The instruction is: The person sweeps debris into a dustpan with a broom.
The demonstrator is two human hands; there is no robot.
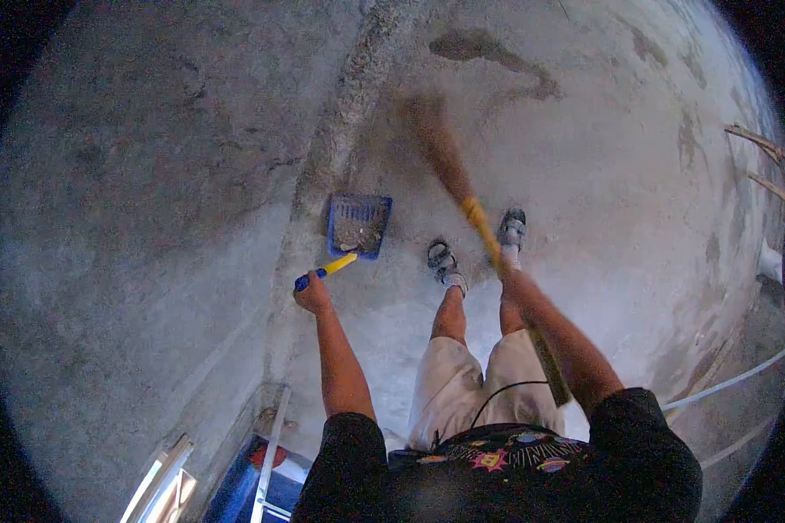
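The left hand point(310, 295) is shut tight round the yellow & blue handle of a blue plastic dustpan point(358, 225), which sits on the grey concrete floor point(148, 218) w/ dirt inside. The right hand point(508, 272) grips a blurry brown straw broom point(445, 161), just right of the pan, near the feet.

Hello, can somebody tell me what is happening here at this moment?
A person stands on a rough concrete floor and sweeps. The left hand holds the yellow-and-blue handle of a blue dustpan, which rests on the floor and already has grey dust in it. The right hand grips a broom, whose bristles look blurred just beside the dustpan, to its right in the picture. The person's sandalled feet are close behind the dustpan.
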